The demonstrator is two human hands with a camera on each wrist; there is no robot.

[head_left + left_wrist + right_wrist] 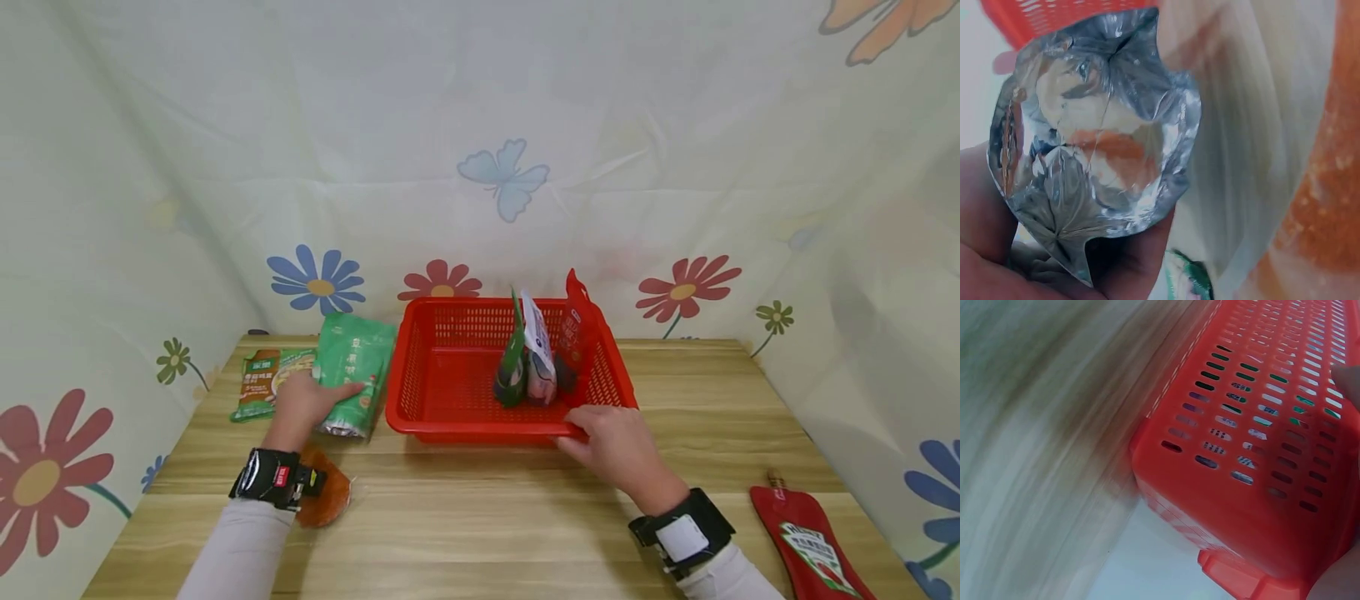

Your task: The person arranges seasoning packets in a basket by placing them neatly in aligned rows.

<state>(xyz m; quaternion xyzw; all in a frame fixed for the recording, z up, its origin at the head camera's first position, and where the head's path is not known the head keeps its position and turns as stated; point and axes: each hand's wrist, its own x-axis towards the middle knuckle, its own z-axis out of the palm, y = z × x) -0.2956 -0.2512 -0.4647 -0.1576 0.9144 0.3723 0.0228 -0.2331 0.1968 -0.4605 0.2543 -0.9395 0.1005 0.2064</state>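
My left hand [307, 407] grips a green pouch [356, 354] just left of the red basket [480, 428]. In the left wrist view the pouch's crinkled silver foil bottom [1100, 137] faces the camera, with fingers curled round its sides. My right hand [618, 450] holds the basket's front rim near the right corner, thumb below and fingers over the edge. Inside the basket's right half stand a green packet [512, 371], a white and pink packet [538, 346] and a red pouch [577, 337]. Through the slotted wall [1254, 419], bits of these packets show in the right wrist view.
A brown and green seasoning packet [258, 385] lies left of the green pouch. Under my left wrist is a round orange item [330, 493] in clear wrap. A red Heinz ketchup pouch [813, 542] lies at the front right. A floral cloth [480, 108] hangs behind the table.
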